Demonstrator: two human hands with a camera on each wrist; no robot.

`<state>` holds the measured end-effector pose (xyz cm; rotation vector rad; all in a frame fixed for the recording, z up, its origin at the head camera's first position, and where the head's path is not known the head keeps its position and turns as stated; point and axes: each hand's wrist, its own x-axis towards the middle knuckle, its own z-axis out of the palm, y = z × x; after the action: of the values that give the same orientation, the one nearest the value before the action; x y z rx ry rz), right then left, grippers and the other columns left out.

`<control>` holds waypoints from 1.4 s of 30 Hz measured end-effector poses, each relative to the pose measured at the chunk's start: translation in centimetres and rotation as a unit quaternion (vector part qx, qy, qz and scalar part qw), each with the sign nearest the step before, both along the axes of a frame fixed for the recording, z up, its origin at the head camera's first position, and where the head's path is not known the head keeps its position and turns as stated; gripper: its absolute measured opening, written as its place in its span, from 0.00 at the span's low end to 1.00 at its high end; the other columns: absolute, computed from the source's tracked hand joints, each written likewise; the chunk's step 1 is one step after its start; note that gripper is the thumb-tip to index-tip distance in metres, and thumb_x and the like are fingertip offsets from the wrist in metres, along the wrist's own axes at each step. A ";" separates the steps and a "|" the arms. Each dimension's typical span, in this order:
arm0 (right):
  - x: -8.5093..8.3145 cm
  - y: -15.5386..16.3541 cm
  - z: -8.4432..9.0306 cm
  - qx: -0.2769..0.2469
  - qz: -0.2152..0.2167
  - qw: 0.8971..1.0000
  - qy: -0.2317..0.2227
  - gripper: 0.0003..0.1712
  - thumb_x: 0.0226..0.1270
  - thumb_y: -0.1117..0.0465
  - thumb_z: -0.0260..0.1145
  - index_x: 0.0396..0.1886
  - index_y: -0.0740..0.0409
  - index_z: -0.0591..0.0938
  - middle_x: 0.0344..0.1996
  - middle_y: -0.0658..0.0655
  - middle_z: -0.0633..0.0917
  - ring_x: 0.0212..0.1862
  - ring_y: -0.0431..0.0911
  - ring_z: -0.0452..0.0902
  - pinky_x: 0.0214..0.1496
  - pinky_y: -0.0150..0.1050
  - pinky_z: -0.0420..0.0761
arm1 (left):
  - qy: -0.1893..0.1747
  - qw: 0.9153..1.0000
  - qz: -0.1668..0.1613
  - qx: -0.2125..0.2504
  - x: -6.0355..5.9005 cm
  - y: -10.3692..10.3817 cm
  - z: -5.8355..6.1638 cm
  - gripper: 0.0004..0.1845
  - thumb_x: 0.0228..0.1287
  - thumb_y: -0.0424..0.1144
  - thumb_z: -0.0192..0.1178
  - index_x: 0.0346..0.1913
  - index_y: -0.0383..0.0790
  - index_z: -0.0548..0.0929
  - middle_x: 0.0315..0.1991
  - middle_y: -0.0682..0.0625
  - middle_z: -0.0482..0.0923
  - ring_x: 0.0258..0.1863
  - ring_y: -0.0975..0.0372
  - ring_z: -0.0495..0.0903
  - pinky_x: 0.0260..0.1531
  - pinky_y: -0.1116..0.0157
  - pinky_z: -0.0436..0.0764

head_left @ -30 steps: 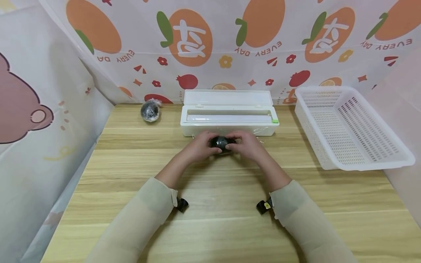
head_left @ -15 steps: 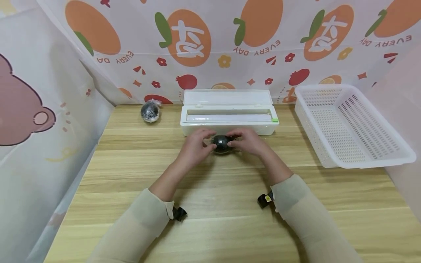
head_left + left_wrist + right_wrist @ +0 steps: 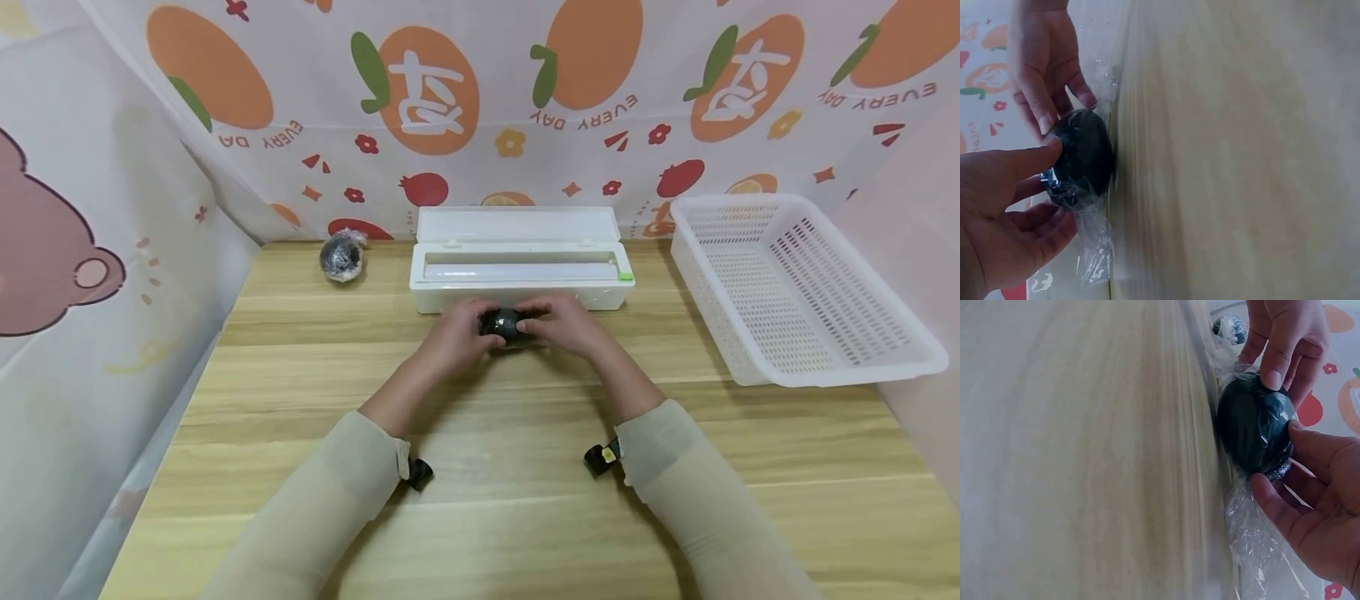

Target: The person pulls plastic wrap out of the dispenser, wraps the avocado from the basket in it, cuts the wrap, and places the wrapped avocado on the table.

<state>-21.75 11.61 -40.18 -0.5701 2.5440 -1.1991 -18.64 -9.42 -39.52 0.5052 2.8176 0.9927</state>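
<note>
I am seeing a dark, smooth, rounded ball [image 3: 504,324] lying on the pale wood-grain surface [image 3: 495,500], just in front of the white plastic film dispenser box [image 3: 521,271]; crinkled clear film [image 3: 1254,550] is clinging around it; my left hand [image 3: 450,337] and right hand [image 3: 573,327] are cupping it from both sides, fingers [image 3: 1035,159] curling and pinching the wrapped ball; forearms are angling inward.

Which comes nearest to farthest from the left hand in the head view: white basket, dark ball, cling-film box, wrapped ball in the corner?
1. Dark ball, gripped by the left hand.
2. Cling-film box, just behind.
3. Wrapped ball, far left corner.
4. White basket, far right.
</note>
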 end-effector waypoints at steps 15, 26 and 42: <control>1.6 -0.7 -0.4 0.023 -0.056 0.992 0.109 0.17 0.65 0.55 0.70 0.51 0.57 0.86 0.53 0.58 0.82 0.58 0.54 0.74 0.62 0.51 0.74 | -0.011 1.000 -0.010 0.002 -0.5 -0.3 0.0 0.29 0.63 0.39 0.67 0.64 0.31 0.75 0.56 0.36 0.74 0.58 0.48 0.73 0.61 0.51 0.73; 1.8 -0.5 0.0 -0.016 -0.066 0.994 0.085 0.22 0.60 0.71 0.62 0.55 0.56 0.84 0.56 0.57 0.81 0.56 0.53 0.77 0.54 0.45 0.82 | -0.017 1.000 -0.001 0.012 -0.4 -0.4 -0.1 0.28 0.63 0.39 0.68 0.64 0.32 0.75 0.58 0.37 0.73 0.59 0.49 0.72 0.64 0.52 0.72; 0.9 -0.6 -0.3 0.010 -0.056 0.997 0.056 0.22 0.58 0.55 0.75 0.53 0.53 0.85 0.55 0.55 0.82 0.58 0.52 0.75 0.63 0.49 0.73 | -0.037 0.993 -0.017 0.111 -1.0 -1.5 -1.4 0.31 0.54 0.23 0.68 0.64 0.35 0.75 0.62 0.38 0.72 0.60 0.48 0.74 0.63 0.53 0.73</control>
<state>-20.83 11.05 -40.47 -0.5104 2.7119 -1.2093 -19.67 -10.95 -40.97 0.5252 2.6393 1.2982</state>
